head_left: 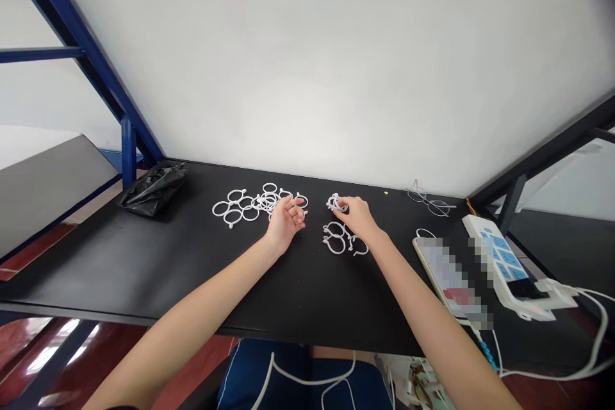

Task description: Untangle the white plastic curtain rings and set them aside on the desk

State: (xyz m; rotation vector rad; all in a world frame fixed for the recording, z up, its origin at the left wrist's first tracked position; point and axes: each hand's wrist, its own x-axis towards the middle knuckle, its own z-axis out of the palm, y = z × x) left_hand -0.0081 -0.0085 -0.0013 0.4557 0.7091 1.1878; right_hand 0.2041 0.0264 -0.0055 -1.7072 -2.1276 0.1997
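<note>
My right hand (pixel 355 216) is closed at the fingertips on a white curtain ring (pixel 337 202), which overlaps other white pieces there, so how many it grips is hard to see. Just below that hand, several white curtain rings (pixel 335 244) lie flat, some with a gap in the loop. To the left is a larger loose group of white curtain rings (pixel 250 208), each a thin hoop with a small knob. My left hand (pixel 286 224) is at the right edge of this group, palm turned up, fingers loosely bent and apart, with nothing visible in it.
A crumpled black plastic bag (pixel 154 189) lies at the table's back left. On the right are eyeglasses (pixel 429 200), a phone (pixel 449 275), and a white power strip (pixel 500 259) with cables. The black table (pixel 192 256) meets a white wall; blue frame posts (pixel 129 150) stand left.
</note>
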